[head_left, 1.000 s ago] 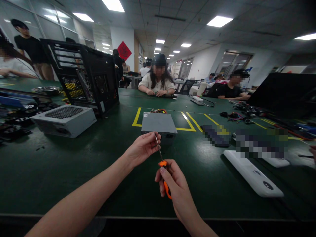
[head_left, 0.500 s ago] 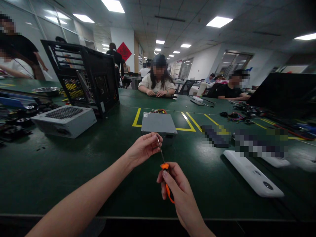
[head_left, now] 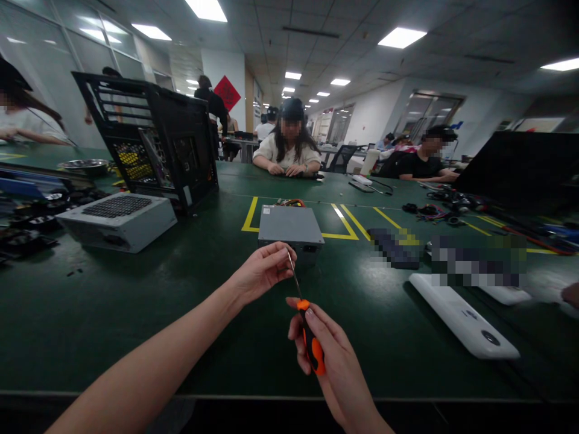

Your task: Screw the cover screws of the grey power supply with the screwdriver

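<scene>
An orange-and-black screwdriver (head_left: 312,343) slants between my two hands above the green table (head_left: 217,355). My right hand (head_left: 332,352) is closed round its handle, with the thumb lying along the upper part. At the tip end of the thin metal shaft, my left hand (head_left: 268,271) is closed in a pinch; whether a small part is held there too is hidden by the fingers. Just beyond the left fingertips a grey power supply unit (head_left: 290,223) lies flat, its coloured cables bunched at the far side.
To the left stand a second power supply (head_left: 120,224) and a black computer case (head_left: 181,144). A white elongated device (head_left: 461,316) lies at the right, near a black monitor (head_left: 520,172). Across the table sits a person (head_left: 289,144). Yellow tape (head_left: 350,224) marks the tabletop.
The screwdriver handle has turned within my right hand, and more of it shows now. My left hand has stayed at the tip. At far left, a standing person has gone from view.
</scene>
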{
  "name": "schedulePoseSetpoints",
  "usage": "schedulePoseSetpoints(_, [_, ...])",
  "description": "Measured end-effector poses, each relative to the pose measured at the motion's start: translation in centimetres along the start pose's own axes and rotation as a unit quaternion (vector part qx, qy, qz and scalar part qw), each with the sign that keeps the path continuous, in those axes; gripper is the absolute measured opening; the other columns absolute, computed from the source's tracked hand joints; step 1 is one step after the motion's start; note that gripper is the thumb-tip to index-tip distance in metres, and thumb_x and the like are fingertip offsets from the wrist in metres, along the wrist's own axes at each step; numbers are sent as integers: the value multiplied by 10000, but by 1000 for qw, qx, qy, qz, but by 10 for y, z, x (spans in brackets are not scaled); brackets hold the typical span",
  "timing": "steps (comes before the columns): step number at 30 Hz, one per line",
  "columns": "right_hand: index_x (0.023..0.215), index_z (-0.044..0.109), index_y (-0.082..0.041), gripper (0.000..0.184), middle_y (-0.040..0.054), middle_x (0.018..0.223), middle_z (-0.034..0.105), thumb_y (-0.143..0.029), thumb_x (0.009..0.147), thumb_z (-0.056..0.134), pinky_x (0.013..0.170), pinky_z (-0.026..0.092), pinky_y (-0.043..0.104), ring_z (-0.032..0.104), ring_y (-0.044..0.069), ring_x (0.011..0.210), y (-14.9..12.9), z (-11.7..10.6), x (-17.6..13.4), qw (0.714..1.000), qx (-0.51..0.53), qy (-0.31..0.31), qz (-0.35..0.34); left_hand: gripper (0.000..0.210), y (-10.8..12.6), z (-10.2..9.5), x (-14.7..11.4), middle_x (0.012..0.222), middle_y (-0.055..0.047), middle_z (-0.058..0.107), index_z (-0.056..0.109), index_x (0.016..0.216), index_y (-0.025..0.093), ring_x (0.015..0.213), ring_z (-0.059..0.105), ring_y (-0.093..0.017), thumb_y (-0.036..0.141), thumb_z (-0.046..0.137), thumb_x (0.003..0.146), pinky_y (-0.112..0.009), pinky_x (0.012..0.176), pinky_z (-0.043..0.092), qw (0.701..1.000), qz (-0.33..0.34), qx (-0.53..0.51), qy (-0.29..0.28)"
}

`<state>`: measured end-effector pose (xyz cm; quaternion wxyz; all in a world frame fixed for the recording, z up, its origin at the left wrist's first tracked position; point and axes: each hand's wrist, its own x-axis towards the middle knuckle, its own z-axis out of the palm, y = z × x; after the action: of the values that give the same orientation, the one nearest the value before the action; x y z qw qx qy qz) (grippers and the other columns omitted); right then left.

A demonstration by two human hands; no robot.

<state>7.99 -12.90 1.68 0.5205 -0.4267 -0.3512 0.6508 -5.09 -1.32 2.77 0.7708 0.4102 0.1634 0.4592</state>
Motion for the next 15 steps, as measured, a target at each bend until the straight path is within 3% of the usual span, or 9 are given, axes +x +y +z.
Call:
schedulePoseSetpoints(8, [910,520,-211,224,-25,674,542,-398,790,550,380,265,159,396,54,482,-2,3,-3,1000,19,-2,-5,189,0,3,-1,824,-21,600,601,859,139,711,570,-84,284,649,748,-199,645,497,1000,-9,-11,-12])
schedulePoseSetpoints(15, [913,530,-198,249,-7,697,543,-409,783,554,411,290,179,439,69,518,2,2,-4,1000,15,21,-10,139,-2,0,1,790,-7,592,584,769,134,674,556,-66,255,649,750,-187,624,493,1000,4,1,5])
